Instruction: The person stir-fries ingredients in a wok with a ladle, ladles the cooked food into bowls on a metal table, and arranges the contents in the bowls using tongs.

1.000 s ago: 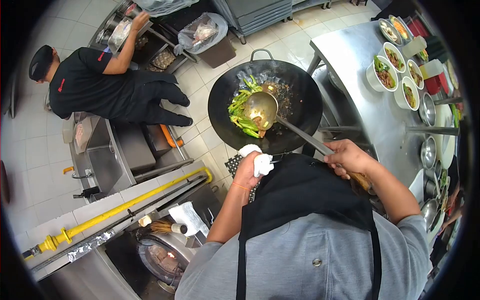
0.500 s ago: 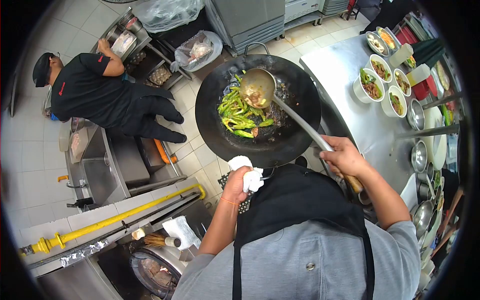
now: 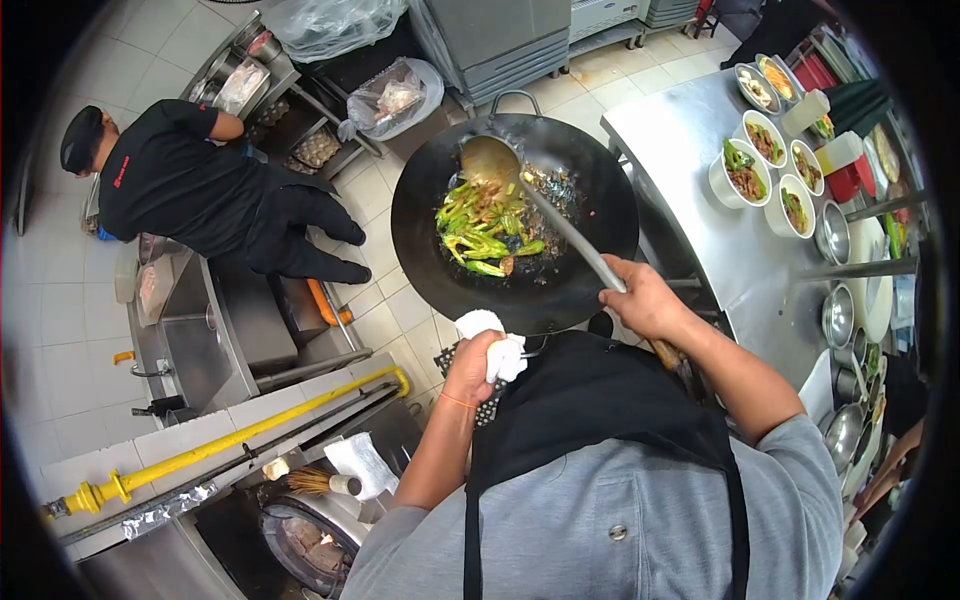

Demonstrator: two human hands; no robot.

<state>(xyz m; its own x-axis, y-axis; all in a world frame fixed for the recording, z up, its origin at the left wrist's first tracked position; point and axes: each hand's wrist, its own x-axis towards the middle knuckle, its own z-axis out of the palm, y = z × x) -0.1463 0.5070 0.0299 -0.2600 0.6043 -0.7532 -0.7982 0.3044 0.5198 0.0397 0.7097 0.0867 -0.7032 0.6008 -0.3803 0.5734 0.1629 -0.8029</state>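
Here's the wok, wide and black, right in front of the cook's apron, its far side reaching toward the lined bin. Left grip: fingers folded tight round a bunched white cloth, a bit of metal poking out beside it at the near rim; whether that's the wok's handle, I can't tell from here. Right grip: closed firmly on the long shaft of the ladle, its bowl tilted down at the far edge of the green peppers.

That wok looks heavy and rigid, probably hot and greasy, so the cloth side is the place to hold; the far loop handle sits bare. The ladle should be stiff but top-heavy, best held well back, near the wooden end. The peppers look soft and slick, easily pushed about.

Now the surroundings! Just beside the wok on the right, the steel bench carries filled white bowls, its corner near enough to crowd any wide swing. Off to the left, a co-worker in black stands well apart, beyond the yellow pipe.
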